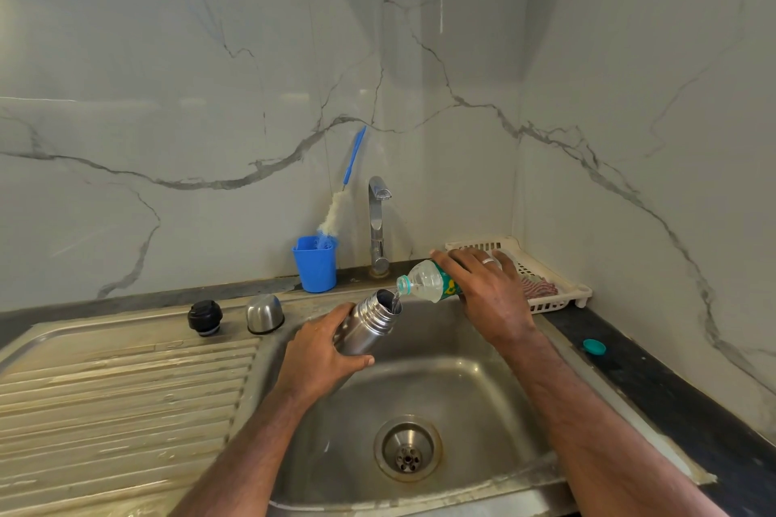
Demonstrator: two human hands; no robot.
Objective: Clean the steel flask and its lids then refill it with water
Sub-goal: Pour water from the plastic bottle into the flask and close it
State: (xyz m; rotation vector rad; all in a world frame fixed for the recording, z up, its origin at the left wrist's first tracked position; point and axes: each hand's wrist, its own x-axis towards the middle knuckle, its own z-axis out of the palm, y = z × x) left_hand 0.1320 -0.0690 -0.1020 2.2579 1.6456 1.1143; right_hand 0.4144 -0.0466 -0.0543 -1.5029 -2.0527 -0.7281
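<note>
My left hand point(325, 353) grips the steel flask point(369, 321) by its body and holds it tilted over the sink basin point(462, 386), its open mouth pointing up and to the right. My right hand point(487, 290) holds a clear plastic water bottle point(426, 280) with a green label, tipped so its neck sits at the flask's mouth. A thin stream of water runs into the flask. The black inner stopper point(204, 317) and the steel cup lid point(264, 313) stand side by side on the sink's back ledge, to the left of the flask.
A blue cup point(315, 264) holding a bottle brush point(342, 197) stands left of the tap point(378, 222). A white rack point(546, 290) with a striped cloth sits at the back right. A teal bottle cap point(594, 346) lies on the dark counter. The ribbed drainboard point(117, 403) lies to the left.
</note>
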